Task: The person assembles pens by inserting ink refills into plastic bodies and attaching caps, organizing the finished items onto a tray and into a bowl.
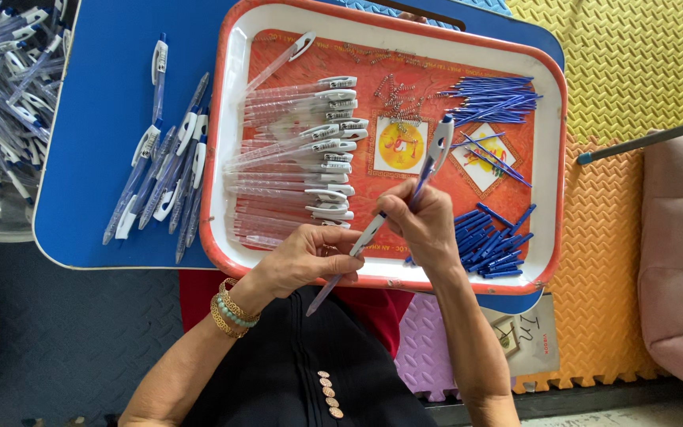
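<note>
Both hands are pinching one pen over the red tray's near rim; left hand gripping the barrel, right hand steadying the clip end; probably best keeping it straight.

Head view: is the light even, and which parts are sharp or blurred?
Head view: soft, even daylight, without strong glare on the tray; the shadows are faint. The pen held by the left hand and the right hand is sharp, and so are the blue refills. The pile of pens in the clear container at the upper left edge looks slightly soft and stretched.
</note>
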